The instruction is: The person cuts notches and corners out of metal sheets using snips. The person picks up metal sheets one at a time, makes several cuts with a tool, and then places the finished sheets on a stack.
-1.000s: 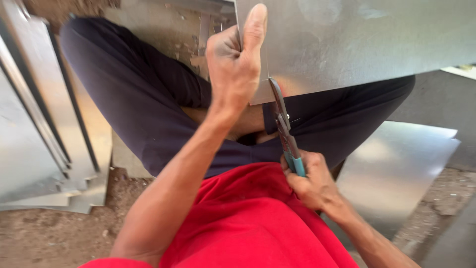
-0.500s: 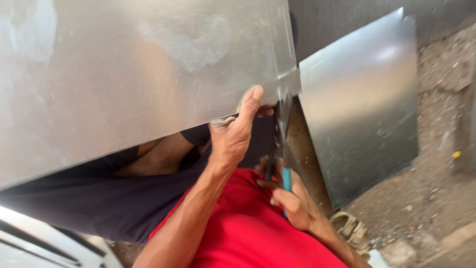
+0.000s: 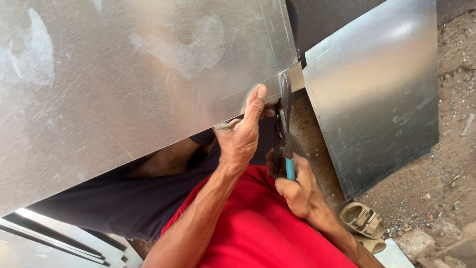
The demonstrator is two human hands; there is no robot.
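A large shiny metal sheet (image 3: pixel 129 74) fills the upper left and lies over my lap. My left hand (image 3: pixel 243 131) pinches its lower edge, thumb pressed flat on top. My right hand (image 3: pixel 295 186) grips tin snips (image 3: pixel 284 129) with teal handles; the blades stand upright and bite into the sheet's edge just right of my left thumb. A narrow strip of the sheet (image 3: pixel 292 79) sticks out past the blades to the right.
A second metal sheet (image 3: pixel 377 94) lies on the dirt ground to the right. Tan sandals (image 3: pixel 364 223) sit at the lower right. More stacked metal sheets (image 3: pixel 59 238) lie at the lower left. Small pebbles litter the ground (image 3: pixel 456 149).
The view has swung: a second ago the big sheet was up and to the right, now it fills the left. Both hands stay at the sheet's edge with the snips at the cut.
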